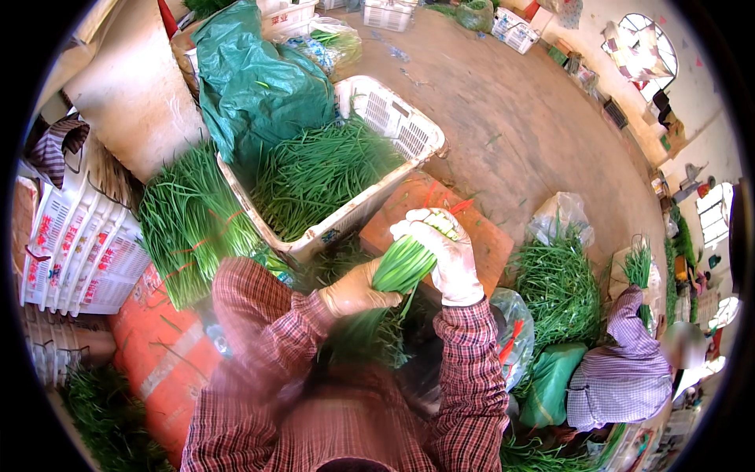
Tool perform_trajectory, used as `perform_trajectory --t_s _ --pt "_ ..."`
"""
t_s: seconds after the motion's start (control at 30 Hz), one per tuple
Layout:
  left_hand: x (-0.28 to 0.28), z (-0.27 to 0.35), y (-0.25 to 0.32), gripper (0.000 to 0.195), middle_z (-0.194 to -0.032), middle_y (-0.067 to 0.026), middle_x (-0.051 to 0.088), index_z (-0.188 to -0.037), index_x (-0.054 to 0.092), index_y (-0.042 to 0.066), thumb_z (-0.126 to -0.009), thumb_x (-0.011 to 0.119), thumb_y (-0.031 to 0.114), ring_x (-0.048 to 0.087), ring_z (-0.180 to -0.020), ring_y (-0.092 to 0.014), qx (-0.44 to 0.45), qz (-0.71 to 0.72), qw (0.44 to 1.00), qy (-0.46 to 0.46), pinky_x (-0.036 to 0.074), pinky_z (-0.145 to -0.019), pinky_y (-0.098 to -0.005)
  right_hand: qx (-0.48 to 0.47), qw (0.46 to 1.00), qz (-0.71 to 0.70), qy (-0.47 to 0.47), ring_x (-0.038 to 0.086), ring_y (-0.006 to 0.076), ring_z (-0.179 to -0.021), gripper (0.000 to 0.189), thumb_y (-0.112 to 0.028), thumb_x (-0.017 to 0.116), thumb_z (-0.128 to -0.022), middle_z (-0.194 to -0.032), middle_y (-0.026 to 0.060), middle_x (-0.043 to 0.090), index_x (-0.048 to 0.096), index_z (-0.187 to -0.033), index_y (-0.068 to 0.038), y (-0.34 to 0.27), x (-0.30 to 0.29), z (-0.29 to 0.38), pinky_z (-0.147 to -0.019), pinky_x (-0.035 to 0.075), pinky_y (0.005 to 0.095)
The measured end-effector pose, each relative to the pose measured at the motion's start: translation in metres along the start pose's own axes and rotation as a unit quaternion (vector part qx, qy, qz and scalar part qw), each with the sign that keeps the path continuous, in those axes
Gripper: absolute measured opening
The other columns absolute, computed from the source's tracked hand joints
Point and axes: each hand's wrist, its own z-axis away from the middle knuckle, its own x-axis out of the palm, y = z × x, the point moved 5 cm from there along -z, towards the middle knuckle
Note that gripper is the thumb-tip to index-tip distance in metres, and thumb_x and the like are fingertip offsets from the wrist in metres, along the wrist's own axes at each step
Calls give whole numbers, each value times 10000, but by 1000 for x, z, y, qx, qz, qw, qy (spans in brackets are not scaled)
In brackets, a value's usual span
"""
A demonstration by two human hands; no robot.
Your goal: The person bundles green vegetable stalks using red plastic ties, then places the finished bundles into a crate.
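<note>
A bunch of garlic chives [406, 266] is held between both hands in front of my chest. My right hand [451, 256], in a whitish glove, is wrapped round the pale stem end at the top. My left hand [355, 290], in a tan glove, grips the leafy part lower down. The green leaves hang towards my lap, where they blur. Just beyond my hands sits an orange-brown block [483, 251], with red tie strips [462, 206] on its top beside my right hand.
A white plastic crate [422, 127] of loose greens stands ahead, partly covered by a green sheet [253, 76]. Tied chive bundles [200, 224] lie to its left on a red surface [177, 348]. Stacked crates [82, 236] stand far left. Right are heaped greens [557, 283] and a seated person [622, 371].
</note>
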Motion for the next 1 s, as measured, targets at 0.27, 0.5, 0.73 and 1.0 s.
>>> perform_trajectory --t_s 0.27,0.5,0.73,1.0 --pt "-21 19 49 921 -1501 -134 459 -1551 292 1 -805 819 120 473 -1352 -251 117 -325 929 136 376 -1151 -364 -114 983 82 116 711 222 -939 190 -65 631 -963 -999 132 729 623 -1134 19 -22 -3 -5 -857 552 322" --pt "16 61 71 222 -904 -65 727 -1069 688 24 -884 789 92 641 -713 -82 347 -346 807 328 506 -628 -219 -162 971 23 177 689 178 -956 146 -69 661 -955 -1063 91 707 692 -1078 3 -17 -3 -7 -878 529 295" --pt "23 24 31 186 -776 -29 716 -1009 716 69 -872 791 170 677 -648 -146 221 -428 812 328 524 -589 -281 -163 971 3 176 691 244 -1007 220 -84 608 -998 -1064 136 707 597 -1203 -5 -14 0 5 -939 554 388" --pt "27 10 -13 169 -805 -21 680 -1122 688 42 -970 672 116 643 -736 -119 131 -228 932 251 527 -688 -269 -177 969 -70 157 664 270 -1065 225 -78 649 -973 -1092 125 680 600 -1186 -23 -17 -16 8 -992 537 446"
